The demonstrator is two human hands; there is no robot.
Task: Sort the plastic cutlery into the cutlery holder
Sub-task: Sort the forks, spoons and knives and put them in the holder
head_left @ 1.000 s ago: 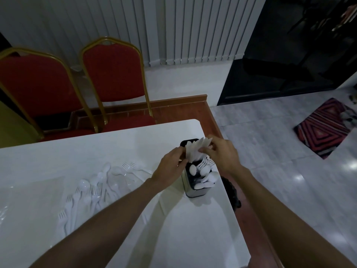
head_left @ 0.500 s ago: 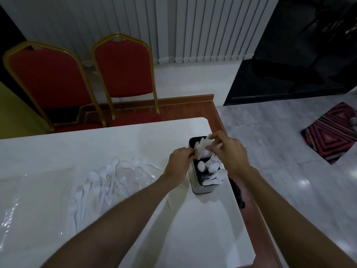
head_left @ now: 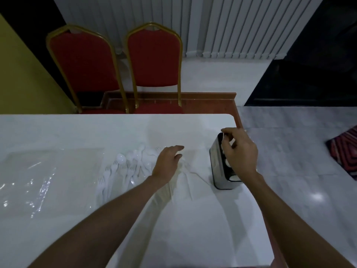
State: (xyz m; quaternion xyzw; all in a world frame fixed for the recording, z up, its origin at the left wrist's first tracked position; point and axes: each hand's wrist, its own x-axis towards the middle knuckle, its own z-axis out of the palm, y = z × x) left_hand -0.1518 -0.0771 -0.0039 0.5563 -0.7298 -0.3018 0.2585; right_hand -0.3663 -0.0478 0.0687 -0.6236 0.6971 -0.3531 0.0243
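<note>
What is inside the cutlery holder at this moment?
A few white spoon heads show inside the cutlery holder. The right hand covers most of the opening, so anything else inside is hidden.

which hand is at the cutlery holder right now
The right hand: its curled fingers sit at the top of the cutlery holder. The left hand is apart, relaxed over the loose cutlery.

We see white cutlery (head_left: 123,167) on a white surface (head_left: 193,219), a silver holder (head_left: 217,163) that is black inside, red chairs (head_left: 154,59) with gold frames, a pale grey floor (head_left: 289,142), and a rug (head_left: 345,153) striped red and dark.
</note>
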